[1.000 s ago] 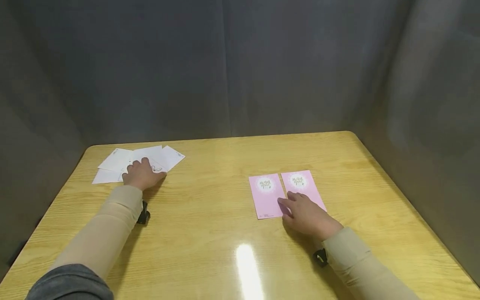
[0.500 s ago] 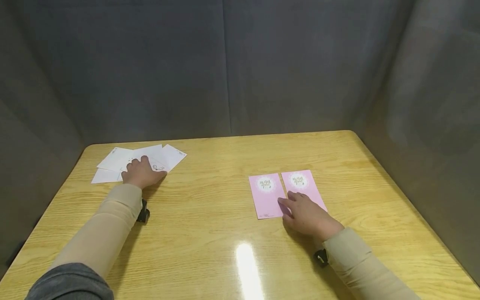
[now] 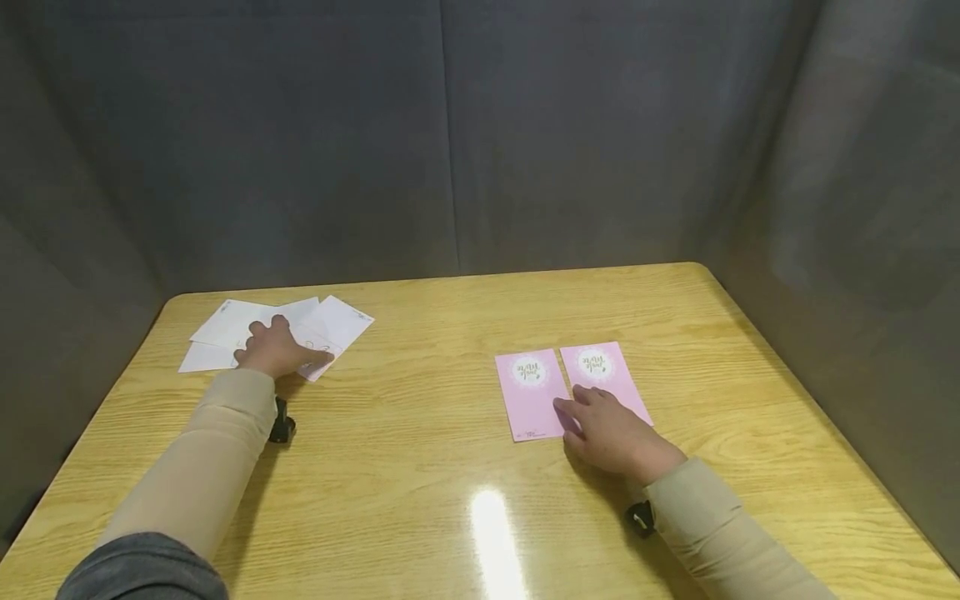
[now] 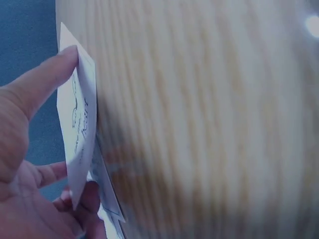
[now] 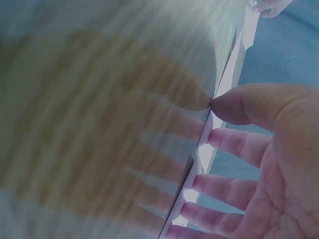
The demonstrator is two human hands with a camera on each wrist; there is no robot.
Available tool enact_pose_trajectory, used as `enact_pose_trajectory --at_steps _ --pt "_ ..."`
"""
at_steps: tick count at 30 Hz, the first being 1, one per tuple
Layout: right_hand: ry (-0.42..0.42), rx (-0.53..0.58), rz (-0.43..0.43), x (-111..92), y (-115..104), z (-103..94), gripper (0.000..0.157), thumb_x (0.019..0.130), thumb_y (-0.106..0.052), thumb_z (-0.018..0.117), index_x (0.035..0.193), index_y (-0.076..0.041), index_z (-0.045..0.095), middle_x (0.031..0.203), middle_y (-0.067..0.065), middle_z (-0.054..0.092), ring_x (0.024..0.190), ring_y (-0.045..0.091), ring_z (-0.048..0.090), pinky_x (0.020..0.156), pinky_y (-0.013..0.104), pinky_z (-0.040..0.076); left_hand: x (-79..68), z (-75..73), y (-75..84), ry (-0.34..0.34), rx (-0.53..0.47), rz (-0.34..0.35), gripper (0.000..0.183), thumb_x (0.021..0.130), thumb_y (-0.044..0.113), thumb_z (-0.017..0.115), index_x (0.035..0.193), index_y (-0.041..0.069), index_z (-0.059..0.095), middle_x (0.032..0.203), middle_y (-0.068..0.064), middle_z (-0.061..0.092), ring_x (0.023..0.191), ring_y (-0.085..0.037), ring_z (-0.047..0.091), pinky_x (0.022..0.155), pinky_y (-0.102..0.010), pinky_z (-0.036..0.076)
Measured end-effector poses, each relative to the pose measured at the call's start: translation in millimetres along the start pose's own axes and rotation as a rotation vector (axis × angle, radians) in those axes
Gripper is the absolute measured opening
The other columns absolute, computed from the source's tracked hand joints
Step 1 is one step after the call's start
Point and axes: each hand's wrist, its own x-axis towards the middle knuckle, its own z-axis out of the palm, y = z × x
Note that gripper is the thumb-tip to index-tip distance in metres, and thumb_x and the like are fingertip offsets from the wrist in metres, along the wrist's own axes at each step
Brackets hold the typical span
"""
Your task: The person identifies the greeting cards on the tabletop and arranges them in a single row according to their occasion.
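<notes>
My left hand (image 3: 273, 348) is at the pile of white cards (image 3: 213, 357) at the far left of the table. In the left wrist view, its thumb lies over a white card (image 4: 82, 107) with a line drawing and lettering, and the other fingers are partly behind that card's lower end. The card stands tilted above another one. My right hand (image 3: 611, 429) rests with extended fingers and thumb on the right pink card (image 3: 626, 379), covering its lower part. Beside it, a left pink card (image 3: 532, 408) lies flat, with a white round emblem and lettering, and the fingertips reach its right edge.
Both hands work over a wooden table (image 3: 420, 417) with rounded far corners. A dark grey curtain (image 3: 337, 150) stands behind it and along the sides. A bright light reflection shows at the table's front middle.
My left hand has shifted slightly left and toward me, and a white card at the pile's right has turned and slid toward me. The right hand and both pink cards stay in place.
</notes>
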Motion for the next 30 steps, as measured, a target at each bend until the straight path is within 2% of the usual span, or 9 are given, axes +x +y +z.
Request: enact_pose_trajectory --at_steps 4,9,12,15,17,19,22,25,30 --pt "-0.008 0.007 0.003 0.3 0.3 0.0 0.046 0.096 -0.013 0.062 0.138 0.004 0.061 0.138 0.038 0.053 0.129 0.056 0.050 0.110 0.060 0.038 -1.9 -1.0 -1.6 0.018 -0.079 0.040 0.093 0.091 0.033 0.075 0.149 -0.019 0.024 0.138 -0.049 0.020 0.119 -0.060 0.043 0.103 -0.068 0.039" --pt "-0.012 0.009 0.006 0.1 0.0 0.1 0.046 0.096 -0.014 0.063 0.138 0.003 0.061 0.138 0.038 0.053 0.129 0.055 0.050 0.109 0.060 0.038 -0.4 -0.7 -1.1 0.064 -0.109 0.150 0.064 0.095 0.010 0.059 0.151 -0.009 0.036 0.148 -0.042 0.037 0.128 -0.053 0.042 0.108 -0.063 0.036" --pt "-0.012 0.007 0.005 -0.4 -0.4 -0.3 0.046 0.096 -0.014 0.063 0.138 0.003 0.061 0.138 0.038 0.053 0.129 0.055 0.050 0.109 0.060 0.038 0.1 -0.9 3.5 0.052 -0.168 0.181 0.062 0.096 0.007 0.051 0.154 -0.007 0.033 0.152 -0.039 0.036 0.134 -0.052 0.041 0.108 -0.062 0.036" --pt "-0.002 -0.001 0.002 -0.6 -0.6 -0.7 0.045 0.096 -0.013 0.063 0.138 0.003 0.061 0.137 0.037 0.053 0.128 0.055 0.050 0.109 0.060 0.039 -1.2 -1.7 10.6 0.035 -0.283 0.176 0.064 0.097 0.007 0.052 0.153 -0.008 0.024 0.150 -0.042 0.033 0.129 -0.051 0.043 0.100 -0.057 0.042" --pt "0.003 -0.005 0.000 -0.4 -0.4 -1.0 0.045 0.095 -0.013 0.063 0.138 0.003 0.061 0.137 0.037 0.054 0.128 0.055 0.051 0.109 0.060 0.039 -2.5 -1.1 15.1 0.040 -0.375 0.164 0.061 0.098 0.007 0.054 0.149 -0.008 0.024 0.140 -0.040 0.039 0.114 -0.045 0.049 0.088 -0.050 0.047" --pt "0.005 -0.005 -0.001 0.1 -0.4 -0.9 0.045 0.096 -0.013 0.062 0.138 0.003 0.061 0.137 0.037 0.054 0.128 0.055 0.051 0.109 0.060 0.039 -4.4 0.0 18.9 0.055 -0.431 0.174 0.053 0.099 0.007 0.056 0.142 -0.009 0.030 0.126 -0.033 0.047 0.098 -0.035 0.050 0.076 -0.041 0.046" --pt "0.001 -0.003 -0.001 0.3 -0.3 -0.4 0.045 0.096 -0.013 0.062 0.138 0.004 0.061 0.137 0.038 0.053 0.128 0.055 0.050 0.110 0.060 0.038 -5.9 4.0 23.4 0.076 -0.442 0.224 0.041 0.102 0.006 0.055 0.139 -0.009 0.044 0.112 -0.022 0.051 0.092 -0.027 0.048 0.073 -0.035 0.044" --pt "0.000 -0.006 -0.002 -0.3 -0.5 -0.3 0.045 0.096 -0.013 0.062 0.137 0.004 0.061 0.137 0.038 0.053 0.128 0.055 0.051 0.109 0.060 0.039 -6.5 8.8 29.5 0.069 -0.386 0.286 0.040 0.105 0.005 0.051 0.143 -0.005 0.052 0.116 -0.022 0.053 0.098 -0.028 0.048 0.078 -0.036 0.043" --pt "0.000 -0.010 -0.001 -0.9 -0.9 -0.9 0.044 0.096 -0.012 0.063 0.137 0.003 0.062 0.137 0.037 0.054 0.128 0.054 0.051 0.109 0.060 0.039 -6.9 20.0 46.6 -0.005 -0.310 0.343 0.049 0.105 0.006 0.051 0.151 -0.007 0.039 0.121 -0.026 0.057 0.099 -0.032 0.056 0.078 -0.038 0.047"
